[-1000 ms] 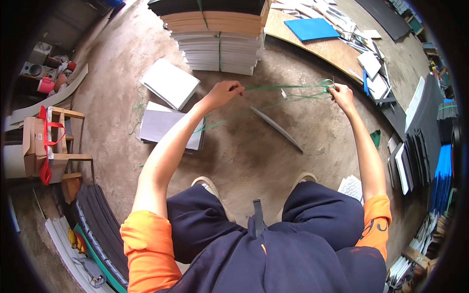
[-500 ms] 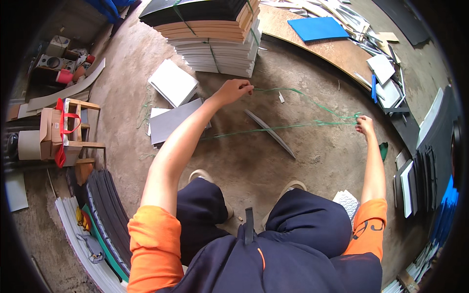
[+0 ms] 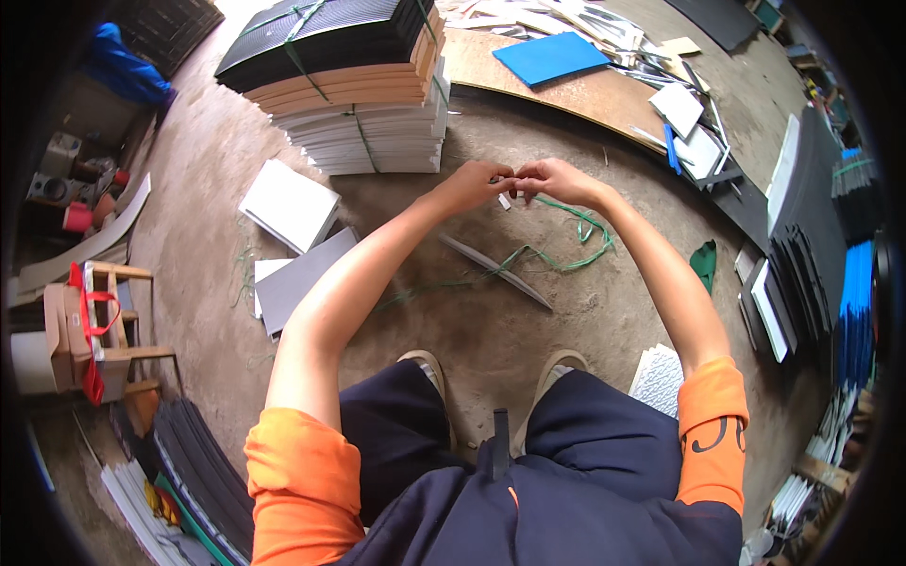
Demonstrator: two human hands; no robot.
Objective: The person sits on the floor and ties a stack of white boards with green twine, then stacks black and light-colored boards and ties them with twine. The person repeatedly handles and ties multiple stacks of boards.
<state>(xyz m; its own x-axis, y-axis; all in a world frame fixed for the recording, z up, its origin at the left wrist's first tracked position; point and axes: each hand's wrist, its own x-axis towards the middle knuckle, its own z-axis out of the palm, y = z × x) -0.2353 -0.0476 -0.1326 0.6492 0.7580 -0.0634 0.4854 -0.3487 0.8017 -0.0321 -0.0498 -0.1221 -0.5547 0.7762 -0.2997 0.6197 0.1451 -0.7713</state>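
My left hand (image 3: 477, 184) and my right hand (image 3: 549, 179) meet in front of me, fingertips pinched together. Between them they hold green twine (image 3: 593, 247); a loose loop of it droops below the right hand. The twine trails on toward the lower left, crossing a thin grey strip (image 3: 495, 271) on the floor. Exactly how the fingers grip the twine is too small to make out. Left of my left forearm lie a grey sheet (image 3: 307, 281) and a stack of white sheets (image 3: 289, 206).
A tall bundle of black, tan and white sheets (image 3: 354, 94), tied with green twine, stands ahead. Beyond the hands, a brown board (image 3: 566, 99) carries a blue sheet (image 3: 550, 58) and scraps. Dark sheets (image 3: 807, 283) lean at the right; a wooden stool (image 3: 118, 311) stands left.
My right hand has swung inward from the far right to meet my left hand. The twine, stretched wide before, now hangs slack in a loop. The head view has shifted slightly.
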